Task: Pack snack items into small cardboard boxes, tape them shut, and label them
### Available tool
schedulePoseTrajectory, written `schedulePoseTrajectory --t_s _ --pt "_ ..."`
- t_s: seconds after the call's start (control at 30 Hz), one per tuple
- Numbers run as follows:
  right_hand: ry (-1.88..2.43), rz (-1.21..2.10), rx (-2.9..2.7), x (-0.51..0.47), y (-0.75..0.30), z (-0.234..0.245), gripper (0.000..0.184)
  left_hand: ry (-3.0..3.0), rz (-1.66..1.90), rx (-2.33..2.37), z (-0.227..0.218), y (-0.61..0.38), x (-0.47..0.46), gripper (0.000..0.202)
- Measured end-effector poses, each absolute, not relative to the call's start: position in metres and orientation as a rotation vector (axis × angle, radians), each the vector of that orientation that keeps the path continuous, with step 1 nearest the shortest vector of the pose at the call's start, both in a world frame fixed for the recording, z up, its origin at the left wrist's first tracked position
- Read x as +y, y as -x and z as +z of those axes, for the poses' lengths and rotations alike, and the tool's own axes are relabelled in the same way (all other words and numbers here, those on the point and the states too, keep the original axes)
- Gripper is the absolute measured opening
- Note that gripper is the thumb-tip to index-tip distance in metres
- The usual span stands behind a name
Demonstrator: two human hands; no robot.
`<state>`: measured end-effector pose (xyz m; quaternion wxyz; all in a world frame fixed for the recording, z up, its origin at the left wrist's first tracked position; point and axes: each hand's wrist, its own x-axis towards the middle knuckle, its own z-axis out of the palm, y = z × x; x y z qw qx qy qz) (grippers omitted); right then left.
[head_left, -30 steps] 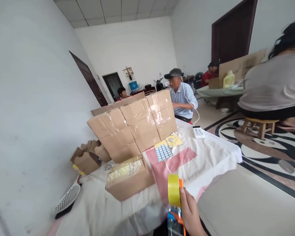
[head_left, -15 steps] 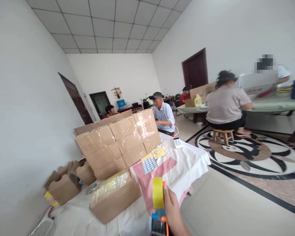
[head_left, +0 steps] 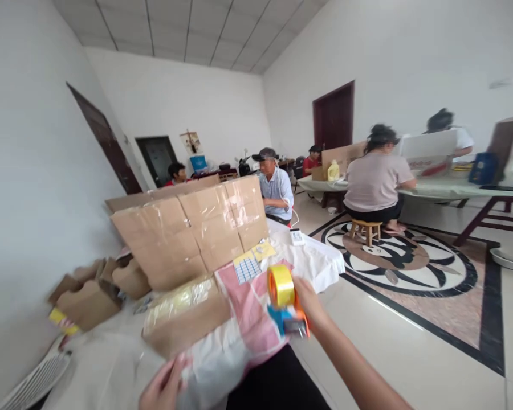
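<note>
My right hand (head_left: 310,304) grips an orange and blue tape dispenser (head_left: 288,319) loaded with a yellow tape roll (head_left: 281,285), held over the white and pink cloth (head_left: 256,319) on the table. My left hand (head_left: 165,387) comes in at the bottom edge, fingers curled on the cloth's near edge; it is blurred. An open brown box (head_left: 186,316) with clear-wrapped yellowish contents lies just left of the dispenser. Behind it stands a stack of taped cardboard boxes (head_left: 192,228).
Label sheets (head_left: 248,265) and a small white device (head_left: 297,236) lie on the cloth. Folded small cartons (head_left: 94,290) sit at left by the wall. Several people sit at tables behind, one on a stool (head_left: 365,229). Patterned floor at right.
The view has swung right and down. My right hand has moved the tape dispenser forward over the cloth. My left hand has come into view at the bottom edge.
</note>
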<state>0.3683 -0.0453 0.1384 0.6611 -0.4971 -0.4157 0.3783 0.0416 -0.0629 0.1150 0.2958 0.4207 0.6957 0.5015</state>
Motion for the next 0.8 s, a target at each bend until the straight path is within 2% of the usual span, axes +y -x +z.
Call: schedulePoseTrajectory --t_s 0.07,0.17,0.33,0.5,0.63,0.7,0.8 --pt "1.201 0.836 -0.983 0.007 -0.366 0.148 0.071 -1.105 1.408 1.676 0.105 -0.037 -0.054 0.044" --pt "1.305 0.831 -1.012 0.076 -0.353 0.138 0.072 -1.109 1.547 1.537 0.099 -0.042 -0.033 0.054" --pt "1.456 0.752 -1.066 0.121 -0.358 0.112 0.058 -1.059 1.562 1.504 0.104 -0.047 -0.014 0.051" --pt "1.553 0.566 -1.119 0.098 -0.362 0.123 0.044 -1.021 1.519 1.493 0.107 -0.046 -0.022 0.051" --pt "1.187 0.735 -1.687 0.039 -0.297 0.144 0.028 -1.121 1.452 1.493 0.109 -0.061 -0.045 0.046" --pt "0.972 0.597 -1.948 0.006 -0.259 0.158 0.027 -1.181 1.436 1.481 0.11 -0.07 -0.062 0.042" --pt "0.887 0.288 -2.16 -0.032 -0.224 0.178 0.008 -1.259 1.467 1.495 0.108 -0.075 -0.086 0.039"
